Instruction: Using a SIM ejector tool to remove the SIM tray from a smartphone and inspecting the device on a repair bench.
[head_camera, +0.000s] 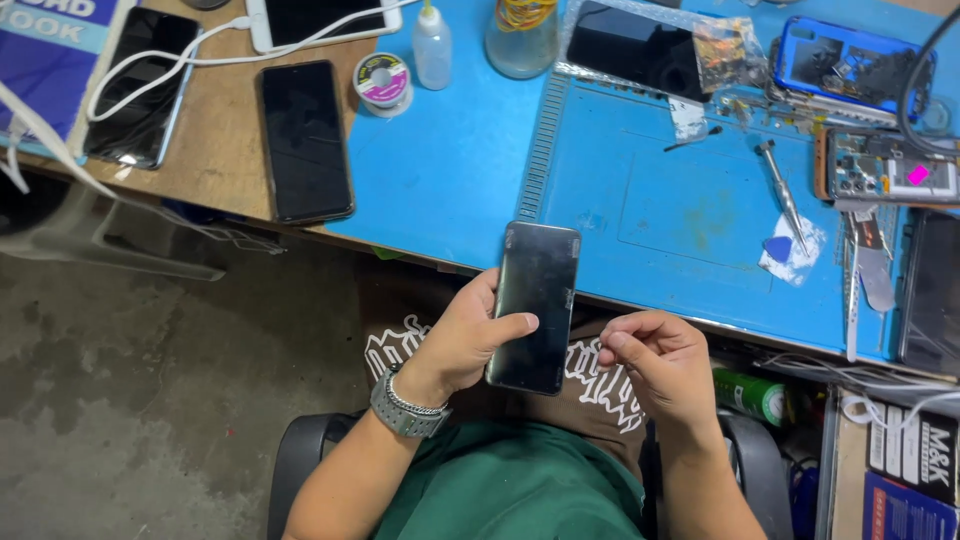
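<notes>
At the lower centre of the frame, the left hand (465, 340) is wrapping its grip around a dark smartphone (535, 305), holding it upright over the lap, below the blue worktop (460, 170) edge. Just beside it, the right hand (655, 360) is pinching its fingertips together, apparently on nothing.

**A phone repair workshop**

A blue repair mat (470, 170) covers the right part of a wooden bench (215, 160). Near its far right corner lie an opened phone with bare circuit boards (880, 165) and a blue phone shell (850, 62). A screwdriver (782, 190) and a blue pick (778, 247) rest on the mat. At the far edge stand a solder spool (383, 82) and a small squeeze bottle (432, 48). Several dark-screened phones (303, 140) lie about; below is bare concrete floor (150, 400).
</notes>
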